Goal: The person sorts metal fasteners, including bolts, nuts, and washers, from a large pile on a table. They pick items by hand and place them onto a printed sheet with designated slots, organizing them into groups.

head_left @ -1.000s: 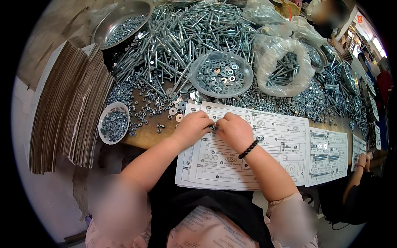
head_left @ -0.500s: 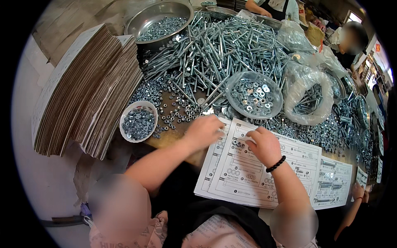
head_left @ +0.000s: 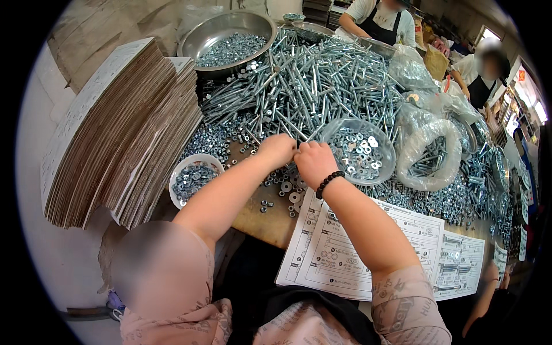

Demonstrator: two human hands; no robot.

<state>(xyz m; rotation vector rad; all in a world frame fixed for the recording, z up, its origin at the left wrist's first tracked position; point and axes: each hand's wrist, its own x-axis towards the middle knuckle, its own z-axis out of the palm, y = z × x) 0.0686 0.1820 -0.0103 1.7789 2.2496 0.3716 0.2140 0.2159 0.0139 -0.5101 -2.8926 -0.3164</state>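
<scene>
My left hand [head_left: 278,150] and my right hand [head_left: 315,163] meet at the near edge of a big pile of long bolts [head_left: 310,80]. Fingers on both are curled in, and what they grip, if anything, is hidden. Flat washers [head_left: 294,197] and nuts [head_left: 267,205] lie on the table just below them. Beside my right hand stands a clear plastic bowl [head_left: 386,172] of washers. Printed sheets [head_left: 397,259] with fastener drawings lie under my right forearm, and a bead bracelet [head_left: 329,183] circles that wrist.
Tall stacks of cardboard sheets [head_left: 115,144] stand at the left, near a white bowl [head_left: 174,194] of small washers. A steel basin [head_left: 190,46] of small parts sits behind. Plastic bags [head_left: 428,179] of bolts line the right. Co-workers [head_left: 385,23] are across the table and to the right.
Both hands have left the printed sheets and moved forward to the pile, the right one also leftward, so they now come together. The view has tilted slightly up.
</scene>
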